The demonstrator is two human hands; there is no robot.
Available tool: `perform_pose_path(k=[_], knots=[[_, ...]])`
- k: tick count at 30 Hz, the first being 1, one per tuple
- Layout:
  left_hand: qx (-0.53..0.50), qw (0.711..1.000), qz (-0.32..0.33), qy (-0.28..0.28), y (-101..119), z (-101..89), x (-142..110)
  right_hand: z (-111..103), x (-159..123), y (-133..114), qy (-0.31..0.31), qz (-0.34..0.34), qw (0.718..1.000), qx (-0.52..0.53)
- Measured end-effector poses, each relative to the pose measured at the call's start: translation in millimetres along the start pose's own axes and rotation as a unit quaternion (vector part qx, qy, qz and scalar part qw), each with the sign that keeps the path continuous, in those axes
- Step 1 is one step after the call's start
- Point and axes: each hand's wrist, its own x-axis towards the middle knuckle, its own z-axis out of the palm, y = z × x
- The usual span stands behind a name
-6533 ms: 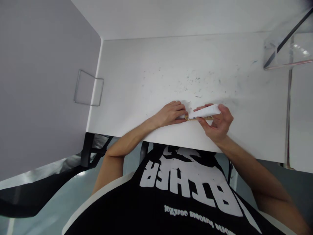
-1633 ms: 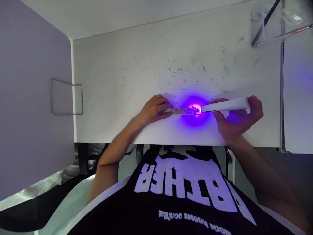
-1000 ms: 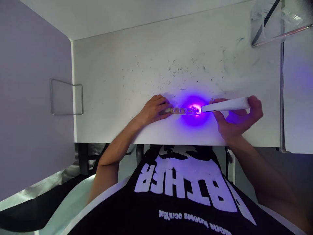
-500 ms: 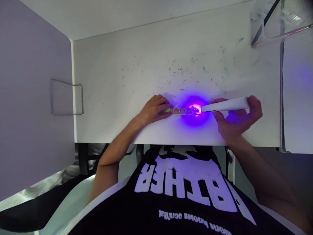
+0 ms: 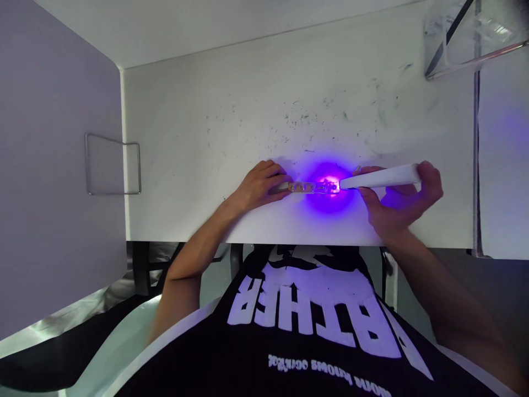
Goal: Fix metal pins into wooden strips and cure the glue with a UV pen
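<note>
My left hand [image 5: 264, 184] rests at the tabletop with its fingers closed around the left end of a clear, narrow bar [image 5: 303, 187] that has small pieces showing inside it. In my right hand [image 5: 394, 207] is a slim white UV lamp [image 5: 382, 177], gripped from both sides with its tip pointing left. The lamp's tip is at the right end of the clear bar, and bright violet light floods that end and the tabletop around it. Glare hides whether tip and bar touch.
The white table [image 5: 185, 121] carries dark specks and smudges. A thin metal wire frame [image 5: 139, 168] stands by the left wall. At the top right is a clear container [image 5: 454, 33] with a metal rod. A seam [image 5: 476, 165] separates a second white surface on the right.
</note>
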Motion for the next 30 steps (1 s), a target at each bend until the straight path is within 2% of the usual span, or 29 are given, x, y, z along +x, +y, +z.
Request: perform_pose_path(k=[5,10,15,23,30], knots=[[-0.002,1.000,-0.001,-0.002,0.7,-0.4,0.8,0.5,-1.0,-0.8,0.010,0.018,1.000,0.006],[-0.007,1.000,-0.005,0.001,1.8,-0.9,1.1,1.1,1.2,-0.7,0.005,-0.010,1.000,0.003],[-0.006,1.000,0.008,0.015,0.7,0.0,1.0,2.0,-0.5,0.9,0.013,-0.005,1.000,0.000],[0.001,1.000,-0.004,-0.004,-0.1,0.3,0.2,1.3,-2.3,1.8,0.011,0.009,1.000,-0.011],[-0.004,1.000,0.012,0.016,0.2,0.0,1.3,0.1,-5.8,5.2,0.014,0.021,1.000,0.006]])
